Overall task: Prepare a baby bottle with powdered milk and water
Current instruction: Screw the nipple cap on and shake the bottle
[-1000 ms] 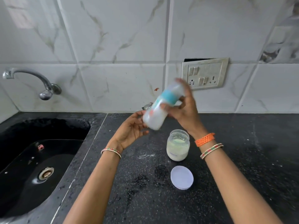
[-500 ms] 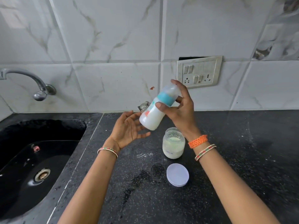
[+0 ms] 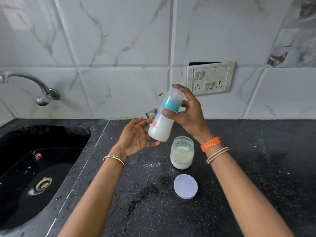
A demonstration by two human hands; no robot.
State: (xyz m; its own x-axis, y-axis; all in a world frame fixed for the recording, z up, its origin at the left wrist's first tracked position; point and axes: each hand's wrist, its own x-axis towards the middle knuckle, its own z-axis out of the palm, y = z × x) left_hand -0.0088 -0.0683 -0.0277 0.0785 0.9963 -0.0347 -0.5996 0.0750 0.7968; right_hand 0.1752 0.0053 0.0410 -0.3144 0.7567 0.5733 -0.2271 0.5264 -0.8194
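A baby bottle with a teal ring and a clear cap holds white milk and hangs tilted above the black counter. My right hand grips it round the ring and cap. My left hand is spread open, palm up, just beside the bottle's base; whether it touches the base I cannot tell. Below the bottle stands an open glass jar of white powder. Its round white lid lies flat on the counter in front of it.
A black sink with a metal drain fills the left side, with a tap on the tiled wall above it. A small steel pot stands behind the bottle. A switch and socket plate is on the wall. Spilled powder specks lie near the jar.
The bottle has swung a little down and left in my right hand, its base now close to my left palm. My left hand stays spread open beneath it.
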